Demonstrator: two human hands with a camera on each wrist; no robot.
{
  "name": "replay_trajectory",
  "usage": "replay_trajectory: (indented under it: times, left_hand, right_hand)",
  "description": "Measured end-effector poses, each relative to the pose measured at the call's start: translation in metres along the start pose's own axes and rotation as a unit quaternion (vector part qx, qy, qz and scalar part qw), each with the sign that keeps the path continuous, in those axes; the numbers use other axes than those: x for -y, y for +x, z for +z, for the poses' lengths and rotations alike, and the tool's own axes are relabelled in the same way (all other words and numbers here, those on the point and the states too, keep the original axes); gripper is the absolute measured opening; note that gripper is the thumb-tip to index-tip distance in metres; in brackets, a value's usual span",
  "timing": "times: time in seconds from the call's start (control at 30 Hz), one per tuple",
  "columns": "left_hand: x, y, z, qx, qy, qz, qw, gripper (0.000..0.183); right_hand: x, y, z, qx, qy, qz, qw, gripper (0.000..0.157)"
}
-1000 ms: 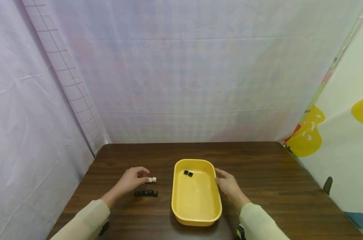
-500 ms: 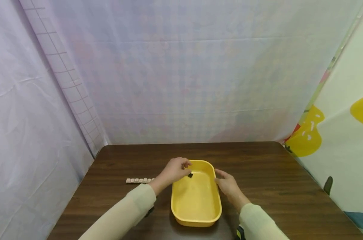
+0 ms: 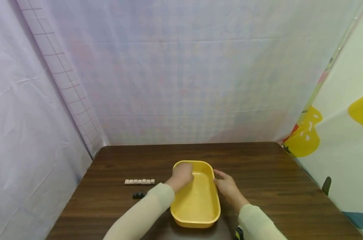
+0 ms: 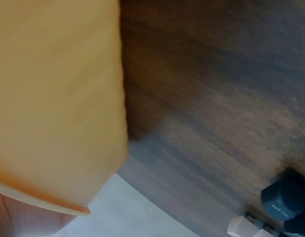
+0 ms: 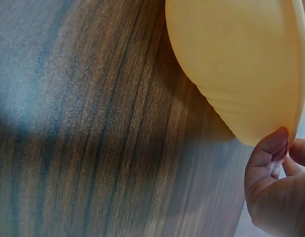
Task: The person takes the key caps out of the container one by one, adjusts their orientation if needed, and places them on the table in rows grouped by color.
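Observation:
My left hand (image 3: 183,174) reaches down into the yellow plastic tray (image 3: 196,206) at its far left end. Its fingertips are hidden behind the back of the hand, so I cannot tell whether they hold anything. The left wrist view shows mostly the tray's outer wall (image 4: 53,98), with a bit of hand beyond the rim. On the tray's right side my right hand (image 3: 228,187) pinches the rim between thumb and fingers, plain in the right wrist view. Left of the tray lie a row of white keycaps (image 3: 139,182) and some black keycaps (image 3: 138,195), partly covered by the left sleeve.
The dark wood-grain table (image 3: 259,173) carries the tray near its front middle. A pale curtain (image 3: 181,83) hangs behind the table's back edge, and more cloth hangs on both sides.
The left hand has moved from the white keycaps to the right, over the tray's rim and down inside. Black keycaps seen in the tray before are now hidden. The right hand stays at the rim.

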State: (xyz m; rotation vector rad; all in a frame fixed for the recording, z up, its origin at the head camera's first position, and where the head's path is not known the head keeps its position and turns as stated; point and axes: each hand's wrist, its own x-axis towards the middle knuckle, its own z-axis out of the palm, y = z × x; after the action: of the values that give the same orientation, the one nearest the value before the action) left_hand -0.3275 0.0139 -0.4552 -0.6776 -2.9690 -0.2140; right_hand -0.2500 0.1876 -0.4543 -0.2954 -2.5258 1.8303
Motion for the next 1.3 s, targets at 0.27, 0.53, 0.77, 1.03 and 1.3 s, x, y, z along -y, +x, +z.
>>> replay_trajectory:
  times: [0.27, 0.53, 0.77, 1.03, 1.3]
  left_hand:
    - [0.002, -0.005, 0.001, 0.029, -0.062, 0.038, 0.9969, 0.012]
    - [0.0, -0.007, -0.002, 0.033, -0.023, 0.06, 0.9974, 0.003]
    - [-0.001, -0.008, -0.003, 0.052, -0.139, 0.029, 0.9885, 0.016]
    - [0.0, -0.011, -0.004, 0.062, -0.146, 0.023, 0.9871, 0.023]
    - [-0.001, -0.011, -0.001, 0.069, -0.138, 0.015, 0.9879, 0.022]
  right_hand:
    - [0.003, -0.001, 0.0, 0.003, 0.0, 0.002, 1.0, 0.046]
    - [0.002, -0.001, 0.0, 0.004, -0.01, 0.012, 1.0, 0.047]
    - [0.002, -0.001, 0.0, 0.002, -0.015, 0.013, 1.0, 0.047]
    - [0.002, -0.001, 0.0, 0.0, -0.005, 0.006, 1.0, 0.046]
    - [0.0, -0.001, 0.0, -0.003, -0.014, 0.012, 1.0, 0.047]
